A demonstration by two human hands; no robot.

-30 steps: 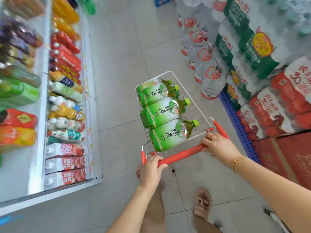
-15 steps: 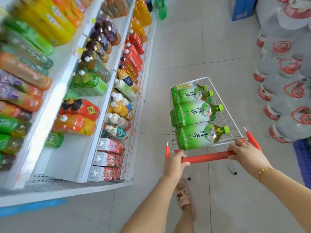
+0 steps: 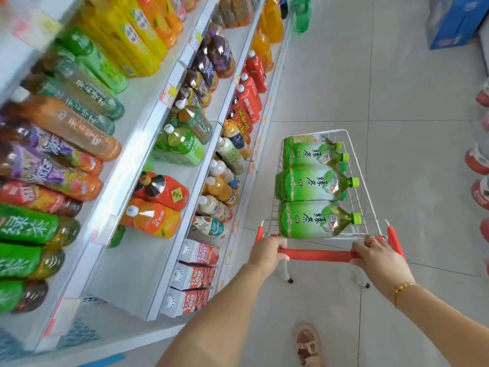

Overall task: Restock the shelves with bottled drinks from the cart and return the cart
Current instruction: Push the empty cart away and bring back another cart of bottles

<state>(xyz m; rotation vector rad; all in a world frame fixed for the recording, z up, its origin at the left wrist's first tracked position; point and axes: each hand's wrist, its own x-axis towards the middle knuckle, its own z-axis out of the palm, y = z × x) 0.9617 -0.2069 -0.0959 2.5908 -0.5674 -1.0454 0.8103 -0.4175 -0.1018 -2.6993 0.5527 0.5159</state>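
A small white wire cart (image 3: 369, 207) with a red handle bar (image 3: 317, 255) stands on the tiled aisle floor. Several large green tea bottles (image 3: 309, 184) with green caps lie on their sides in its basket, caps pointing right. My left hand (image 3: 266, 254) grips the left end of the handle. My right hand (image 3: 375, 254) grips the right end and wears a gold bracelet. White shelves (image 3: 158, 115) on the left hold rows of coloured drink bottles, with a bare stretch (image 3: 137, 266) on the middle tier near me.
Large water jugs (image 3: 479, 160) with red bases line the right edge of the aisle. A blue carton (image 3: 455, 22) sits at the far right. Juice cartons (image 3: 197, 276) fill the lowest shelf. My sandalled foot (image 3: 308, 345) is behind the cart. Open floor stretches ahead.
My view has swung left and the cart has turned to run alongside the shelves. The water packs on the right slid almost out of view. Both hands kept their grip on the handle.
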